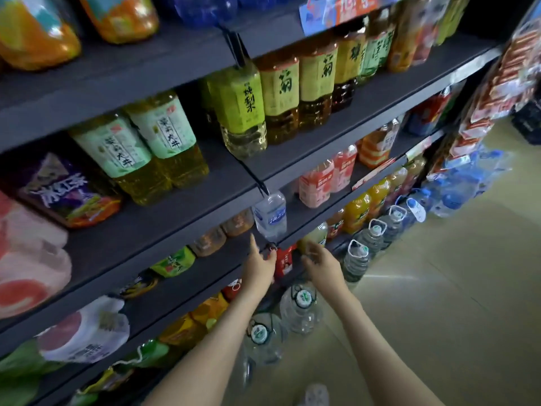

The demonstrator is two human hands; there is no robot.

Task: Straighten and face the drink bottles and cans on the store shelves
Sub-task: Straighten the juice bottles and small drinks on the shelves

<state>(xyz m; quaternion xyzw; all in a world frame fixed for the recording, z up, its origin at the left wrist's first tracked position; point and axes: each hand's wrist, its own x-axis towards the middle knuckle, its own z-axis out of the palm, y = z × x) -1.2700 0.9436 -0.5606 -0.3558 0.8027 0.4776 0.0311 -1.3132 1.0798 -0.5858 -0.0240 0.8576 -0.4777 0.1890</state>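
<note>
Store aisle: dark grey metal shelves [175, 221] carry drinks in rows, labels turned outward so the stock reads from the aisle. The small clear plastic water bottle with a blue label [270, 215] stands alone at the front edge of the middle shelf, at the bay joint. It is judged to be the item due for facing.

The left hand [260, 266] is just below it, fingers [253, 244] straight and spread; contact cannot be confirmed. The right hand [320, 260] is beside the left, fingers loosely curled and holding nothing.

A red can [283, 262] sits between the hands, one shelf down. Large clear plastic water jugs [301, 310] stand on the floor, presumably because of their weight.
</note>
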